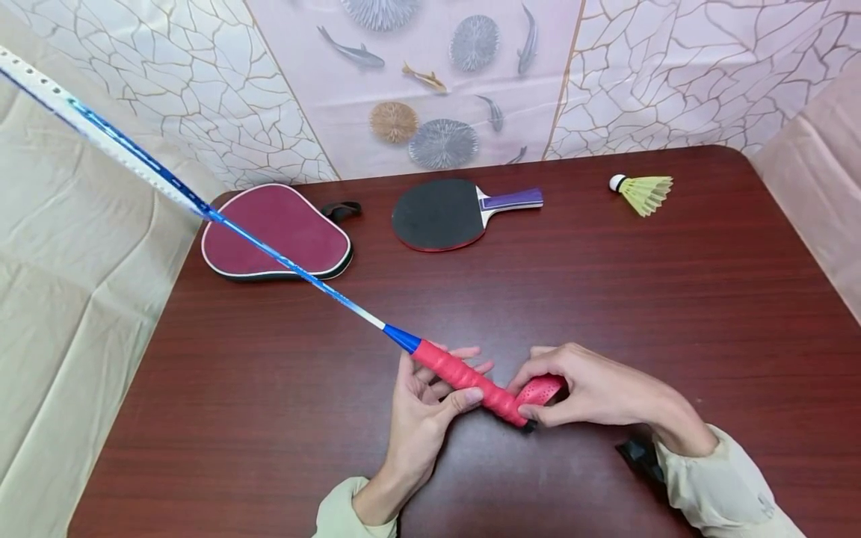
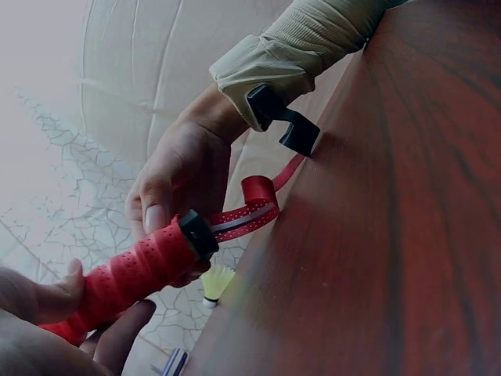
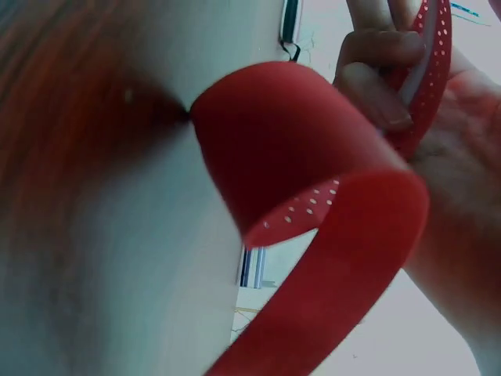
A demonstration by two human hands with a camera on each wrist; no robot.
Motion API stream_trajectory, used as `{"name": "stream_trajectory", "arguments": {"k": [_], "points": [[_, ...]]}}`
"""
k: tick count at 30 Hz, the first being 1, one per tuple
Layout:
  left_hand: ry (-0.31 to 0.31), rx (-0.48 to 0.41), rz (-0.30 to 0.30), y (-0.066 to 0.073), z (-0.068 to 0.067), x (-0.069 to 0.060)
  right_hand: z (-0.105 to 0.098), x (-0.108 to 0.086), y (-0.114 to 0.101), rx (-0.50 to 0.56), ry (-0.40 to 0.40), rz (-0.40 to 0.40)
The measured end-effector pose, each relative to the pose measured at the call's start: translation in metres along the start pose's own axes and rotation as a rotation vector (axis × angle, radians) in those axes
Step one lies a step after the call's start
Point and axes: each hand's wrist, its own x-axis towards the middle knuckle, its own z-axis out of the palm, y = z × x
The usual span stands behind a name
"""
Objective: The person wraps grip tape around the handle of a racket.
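Note:
A blue and white badminton racket (image 1: pixel 289 265) slants from upper left down to the middle of the head view. Red perforated grip tape (image 1: pixel 464 373) is wound round its handle. My left hand (image 1: pixel 420 418) holds the wrapped handle, thumb on top and fingers behind it. At the handle's lower end my right hand (image 1: pixel 605 385) pinches the tape. In the left wrist view, the black butt cap (image 2: pixel 198 233) shows beside a loose, curled length of tape (image 2: pixel 262 223). That loose tape (image 3: pixel 290 141) fills the middle of the right wrist view, partly covering a hand.
On the brown table (image 1: pixel 269 418), a maroon paddle case (image 1: pixel 276 224) lies beneath the racket's shaft. A black table tennis paddle (image 1: pixel 440 215) and a yellow shuttlecock (image 1: pixel 646 194) lie along the back. A black object (image 1: pixel 639 456) shows beside the right sleeve.

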Motion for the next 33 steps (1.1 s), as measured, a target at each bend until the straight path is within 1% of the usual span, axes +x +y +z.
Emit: {"name": "stream_trajectory", "arguments": {"k": [3,5,8,11,13,16,21,25,29,33], "points": [[-0.052,0.001,0.006,0.0,0.001,0.0,0.001,0.0,-0.001,-0.02,0.013,0.035],[-0.074,0.006,0.006,-0.001,0.002,0.0,0.002,0.0,-0.002,-0.022,0.016,0.058],[-0.076,0.033,-0.009,-0.002,0.003,-0.001,0.005,0.001,-0.003,-0.038,0.024,0.082],[-0.069,0.054,-0.023,-0.003,0.004,-0.001,0.006,0.002,-0.004,-0.06,0.033,0.088],[-0.067,0.061,-0.022,-0.003,0.004,-0.001,0.006,0.002,-0.004,-0.065,0.036,0.082],[-0.068,0.067,-0.002,-0.002,0.003,-0.001,0.005,0.002,-0.004,-0.039,0.028,0.06],[-0.064,0.068,0.029,-0.001,0.002,-0.001,-0.002,0.0,-0.001,0.026,0.008,-0.014],[-0.065,0.05,0.033,0.0,0.002,-0.001,-0.004,-0.002,0.002,0.016,0.016,-0.058],[-0.068,0.016,0.046,0.0,0.001,0.0,-0.003,-0.002,0.003,-0.008,0.039,-0.056],[-0.078,-0.014,0.084,0.0,0.0,0.0,-0.002,0.0,0.003,-0.007,0.024,-0.046]]}}
